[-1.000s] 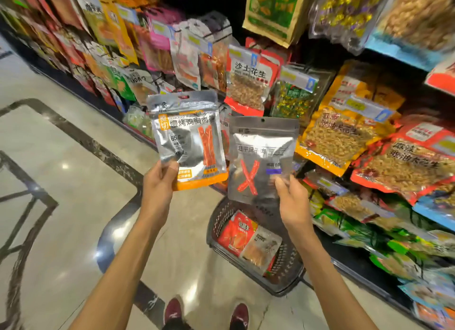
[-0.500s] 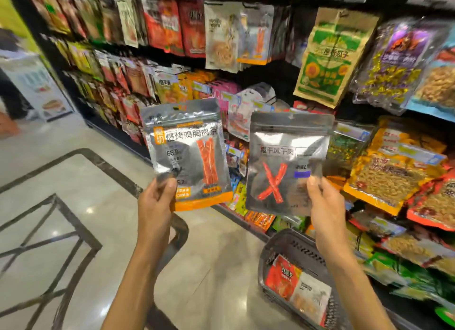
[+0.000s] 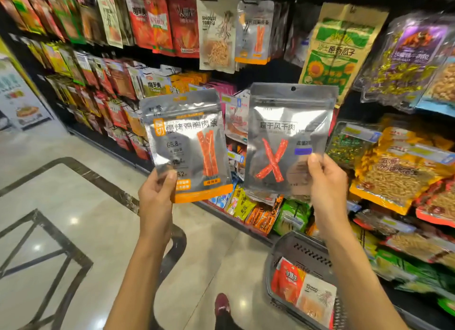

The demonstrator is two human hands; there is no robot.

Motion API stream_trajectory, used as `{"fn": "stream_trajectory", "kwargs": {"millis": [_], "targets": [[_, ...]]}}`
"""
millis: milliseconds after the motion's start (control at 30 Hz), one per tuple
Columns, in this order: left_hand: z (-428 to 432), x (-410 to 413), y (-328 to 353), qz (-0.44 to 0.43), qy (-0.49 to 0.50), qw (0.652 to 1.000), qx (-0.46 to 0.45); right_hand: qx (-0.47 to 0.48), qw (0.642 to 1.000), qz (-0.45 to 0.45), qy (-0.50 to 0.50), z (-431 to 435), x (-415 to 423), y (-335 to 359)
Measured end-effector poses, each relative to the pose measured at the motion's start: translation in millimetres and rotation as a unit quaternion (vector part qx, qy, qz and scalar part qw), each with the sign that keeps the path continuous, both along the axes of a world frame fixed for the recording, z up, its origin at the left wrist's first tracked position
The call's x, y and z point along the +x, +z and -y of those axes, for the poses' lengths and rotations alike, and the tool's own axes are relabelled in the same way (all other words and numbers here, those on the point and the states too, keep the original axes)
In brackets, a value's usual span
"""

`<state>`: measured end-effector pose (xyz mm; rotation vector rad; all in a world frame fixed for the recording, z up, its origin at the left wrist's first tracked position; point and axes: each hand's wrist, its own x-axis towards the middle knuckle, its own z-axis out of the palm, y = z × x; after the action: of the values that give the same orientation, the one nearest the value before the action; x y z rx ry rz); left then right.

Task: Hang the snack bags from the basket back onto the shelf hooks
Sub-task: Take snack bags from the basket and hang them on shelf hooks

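Two hands, left (image 3: 157,196) and right (image 3: 327,182), each pinch a silver snack bag's lower corner.

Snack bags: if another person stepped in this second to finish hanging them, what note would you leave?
Left hand pinches the orange-banded silver bag by its lower corner.
Right hand pinches the red-X silver bag likewise.
Basket on the floor, lower right, holds a red bag and a white bag.
Done: neither held bag is hung.
Left: hang both, then the basket's two; a look-alike bag on the top row probably marks the orange one's spot.
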<state>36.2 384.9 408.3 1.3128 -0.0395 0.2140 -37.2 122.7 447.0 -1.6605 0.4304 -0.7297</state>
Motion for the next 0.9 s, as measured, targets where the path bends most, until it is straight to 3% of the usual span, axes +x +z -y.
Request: {"fn": "stream_trajectory", "kwargs": {"millis": [500, 900], "targets": [[53, 206, 13, 0.010, -0.059, 0.998, 0.012, 0.039, 0.996, -0.005, -0.080, 43, 176, 0], [111, 341, 47, 0.014, -0.136, 0.991, 0.012, -0.002, 0.988, 0.010, -0.151, 77, 248, 13]]}}
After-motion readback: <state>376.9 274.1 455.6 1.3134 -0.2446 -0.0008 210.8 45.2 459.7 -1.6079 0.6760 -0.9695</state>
